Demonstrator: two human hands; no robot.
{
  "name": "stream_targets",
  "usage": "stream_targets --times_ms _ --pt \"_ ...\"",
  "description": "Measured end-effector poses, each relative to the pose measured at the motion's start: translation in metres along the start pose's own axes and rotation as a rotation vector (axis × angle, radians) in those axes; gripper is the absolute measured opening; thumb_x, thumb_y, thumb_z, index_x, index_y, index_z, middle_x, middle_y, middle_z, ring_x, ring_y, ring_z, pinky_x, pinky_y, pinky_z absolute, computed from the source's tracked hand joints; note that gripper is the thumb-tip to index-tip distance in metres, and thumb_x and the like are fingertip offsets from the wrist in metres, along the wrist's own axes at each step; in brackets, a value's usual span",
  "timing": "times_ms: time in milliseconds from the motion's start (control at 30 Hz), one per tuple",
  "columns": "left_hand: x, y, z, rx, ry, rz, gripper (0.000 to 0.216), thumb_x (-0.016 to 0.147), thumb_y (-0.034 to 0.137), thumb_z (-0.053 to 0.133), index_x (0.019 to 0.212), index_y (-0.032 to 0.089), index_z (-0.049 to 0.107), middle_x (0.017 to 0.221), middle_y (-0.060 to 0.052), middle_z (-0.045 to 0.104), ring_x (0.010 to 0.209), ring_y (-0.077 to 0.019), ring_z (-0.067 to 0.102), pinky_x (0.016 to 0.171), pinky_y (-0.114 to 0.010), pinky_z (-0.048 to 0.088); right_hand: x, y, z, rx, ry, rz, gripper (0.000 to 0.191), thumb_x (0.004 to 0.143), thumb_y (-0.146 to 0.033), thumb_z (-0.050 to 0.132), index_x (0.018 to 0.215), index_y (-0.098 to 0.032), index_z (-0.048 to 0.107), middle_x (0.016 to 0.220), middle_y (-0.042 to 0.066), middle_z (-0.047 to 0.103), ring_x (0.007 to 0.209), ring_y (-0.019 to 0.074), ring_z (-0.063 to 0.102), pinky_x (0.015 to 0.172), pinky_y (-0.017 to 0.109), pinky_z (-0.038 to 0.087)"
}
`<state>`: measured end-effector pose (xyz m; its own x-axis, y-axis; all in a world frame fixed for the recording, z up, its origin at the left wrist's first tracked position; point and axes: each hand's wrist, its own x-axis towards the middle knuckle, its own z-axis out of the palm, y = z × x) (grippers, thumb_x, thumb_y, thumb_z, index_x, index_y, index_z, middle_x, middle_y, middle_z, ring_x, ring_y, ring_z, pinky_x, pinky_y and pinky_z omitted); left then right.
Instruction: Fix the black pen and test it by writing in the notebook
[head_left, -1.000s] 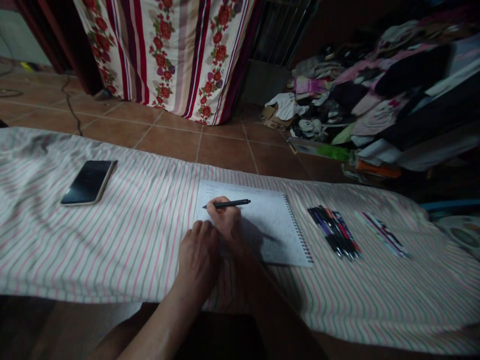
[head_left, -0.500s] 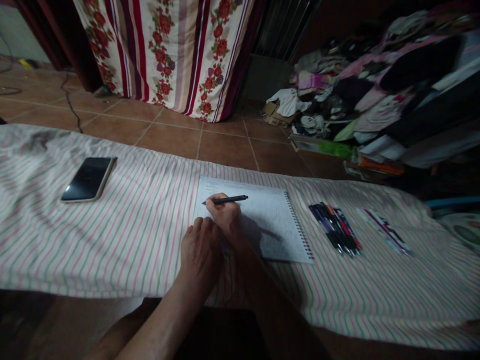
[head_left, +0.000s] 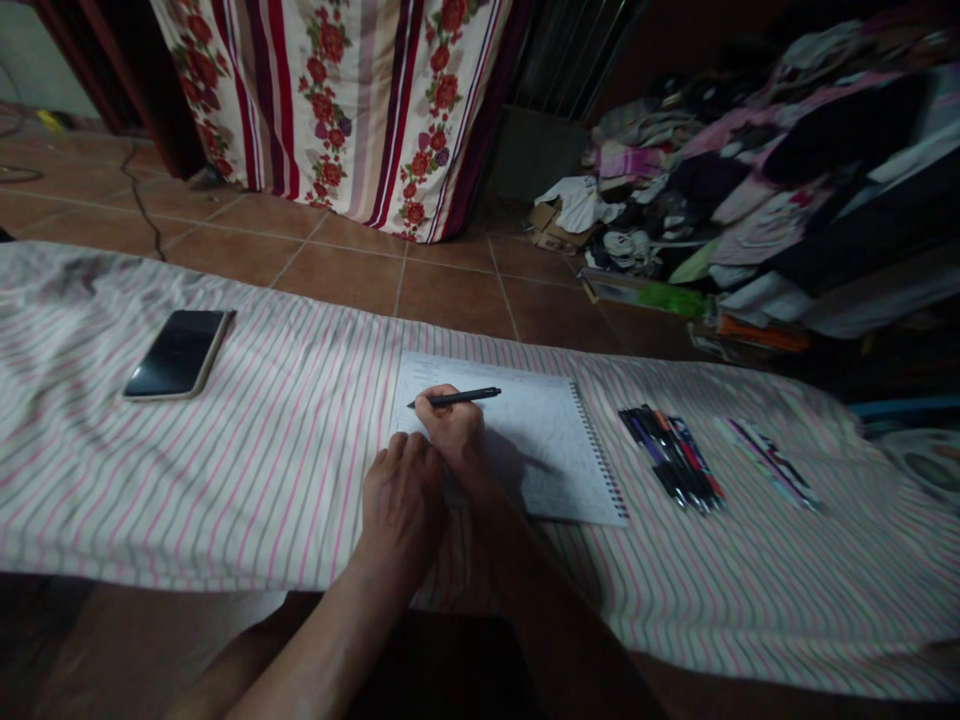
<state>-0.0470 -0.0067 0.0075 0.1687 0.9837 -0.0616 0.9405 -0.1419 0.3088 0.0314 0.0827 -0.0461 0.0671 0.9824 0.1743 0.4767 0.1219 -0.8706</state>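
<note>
A black pen [head_left: 469,396] is pinched in my right hand [head_left: 456,425], its tip pointing left at the page near the left side of a spiral notebook [head_left: 551,440]. Faint writing covers parts of the white page; its words are too small to read. My left hand [head_left: 405,487] rests back-up over the notebook's lower left corner, against my right wrist. Its fingers are curled, and what lies under them is hidden. The notebook's coil runs down its right side.
A striped cloth [head_left: 285,440] covers the surface. On it lie a phone [head_left: 178,354] at left, a row of several pens [head_left: 671,458] and a smaller group of pens [head_left: 770,462] at right. Beyond are a floral curtain [head_left: 375,110], tiled floor [head_left: 450,285] and piled clothes [head_left: 750,190].
The pen and my right fingers have shifted very slightly right. My left hand stays in place, and the view has tilted a little.
</note>
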Motion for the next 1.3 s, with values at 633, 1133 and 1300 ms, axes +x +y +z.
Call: stream_targets --times_ms 633,1133,1300 --pt "-0.0006 -0.0009 -0.0004 -0.003 -0.024 -0.001 0.029 0.089 0.008 0.037 0.102 0.015 0.062 0.101 -0.009 0.061 0.1 -0.0251 0.053 0.088 -0.038 0.045 0.0001 0.0006 0.0001 -0.057 0.025 -0.013 0.017 0.072 -0.038 0.053 0.068 -0.023 0.061 0.054 -0.002 0.058 0.058 0.0155 0.056 0.058 0.024 0.042" --pt "-0.0012 -0.0013 -0.002 -0.005 -0.025 0.0 0.026 0.089 0.008 0.038 0.096 0.014 0.062 0.1 -0.009 0.062 0.099 -0.0257 0.053 0.086 -0.038 0.045 -0.0015 -0.0054 -0.0032 0.024 0.034 0.035 0.015 0.071 -0.037 0.054 0.068 -0.023 0.058 0.053 -0.003 0.057 0.055 0.0148 0.055 0.055 0.024 0.04" --pt "-0.0001 -0.0009 -0.0019 0.003 -0.043 0.0 0.029 0.09 0.008 0.036 0.1 0.014 0.062 0.102 -0.01 0.062 0.102 -0.0259 0.053 0.087 -0.038 0.045 -0.0016 -0.0036 -0.0016 0.024 0.055 0.011 0.017 0.074 -0.039 0.054 0.07 -0.023 0.058 0.053 -0.003 0.057 0.054 0.0139 0.054 0.055 0.024 0.039"
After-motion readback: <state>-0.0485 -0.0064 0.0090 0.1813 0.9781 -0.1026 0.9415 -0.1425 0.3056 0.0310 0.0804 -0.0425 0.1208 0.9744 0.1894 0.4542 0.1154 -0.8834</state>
